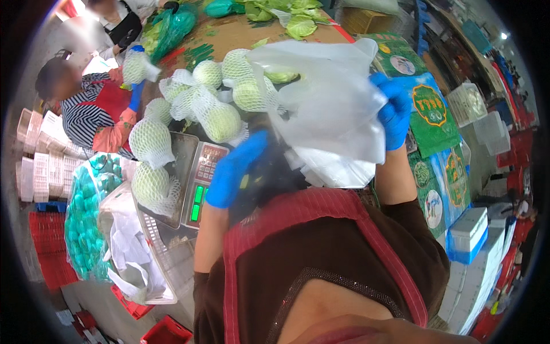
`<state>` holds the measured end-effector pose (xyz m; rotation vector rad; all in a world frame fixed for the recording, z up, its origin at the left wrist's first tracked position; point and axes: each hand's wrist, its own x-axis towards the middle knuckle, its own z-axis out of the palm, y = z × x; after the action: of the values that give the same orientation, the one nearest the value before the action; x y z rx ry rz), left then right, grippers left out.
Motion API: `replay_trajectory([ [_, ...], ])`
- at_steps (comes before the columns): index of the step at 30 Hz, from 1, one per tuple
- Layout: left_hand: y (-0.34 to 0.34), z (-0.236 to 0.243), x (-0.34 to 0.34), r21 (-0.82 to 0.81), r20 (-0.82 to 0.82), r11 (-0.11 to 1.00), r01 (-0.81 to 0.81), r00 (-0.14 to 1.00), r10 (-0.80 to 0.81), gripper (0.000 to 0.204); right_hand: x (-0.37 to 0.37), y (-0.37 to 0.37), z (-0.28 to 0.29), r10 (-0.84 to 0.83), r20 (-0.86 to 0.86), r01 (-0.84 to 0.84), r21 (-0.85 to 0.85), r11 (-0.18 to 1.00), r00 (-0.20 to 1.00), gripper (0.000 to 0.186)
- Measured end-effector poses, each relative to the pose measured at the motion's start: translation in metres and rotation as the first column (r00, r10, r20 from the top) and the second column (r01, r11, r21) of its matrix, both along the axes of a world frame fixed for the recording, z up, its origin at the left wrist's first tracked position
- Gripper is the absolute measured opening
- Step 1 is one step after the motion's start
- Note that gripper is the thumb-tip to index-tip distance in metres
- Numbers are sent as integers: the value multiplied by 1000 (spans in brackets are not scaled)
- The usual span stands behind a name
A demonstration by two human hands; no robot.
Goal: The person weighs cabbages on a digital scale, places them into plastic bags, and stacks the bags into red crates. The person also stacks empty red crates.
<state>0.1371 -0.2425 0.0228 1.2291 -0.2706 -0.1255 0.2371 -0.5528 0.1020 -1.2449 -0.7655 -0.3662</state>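
My right hand (395,112), in a blue glove, is closed on the edge of a translucent white plastic bag (326,97). The bag hangs spread above the table in front of me and looks limp. My left hand (238,169), also blue-gloved, has its fingers stretched out and holds nothing; it is beside the keypad of a digital scale (199,189). Pale green cabbages in white foam nets are heaped past that hand, one cabbage (220,121) close to it. Another netted cabbage (152,186) rests on the scale's plate.
Across the table at left, a person (94,112) in blue gloves holds a netted cabbage (136,66). Loose leaves (301,26) lie at the far edge. Green printed bags (432,114) are at right. A white crate (154,252) and a sack of green netting (91,212) stand at left.
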Motion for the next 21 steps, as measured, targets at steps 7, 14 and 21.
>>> replay_trajectory([
  [7,-20,6,31,147,-118,978,-148,979,166,35,-7,34,-67,168,-410,-278,-225,934,896,16],
  [14,-28,-83,16,45,-496,951,-306,819,287,24,-19,35,-162,-234,-327,-99,-746,658,916,13],
  [21,-21,-68,-11,794,182,390,-467,794,580,32,-30,67,-139,42,-783,-522,-373,767,621,22],
])
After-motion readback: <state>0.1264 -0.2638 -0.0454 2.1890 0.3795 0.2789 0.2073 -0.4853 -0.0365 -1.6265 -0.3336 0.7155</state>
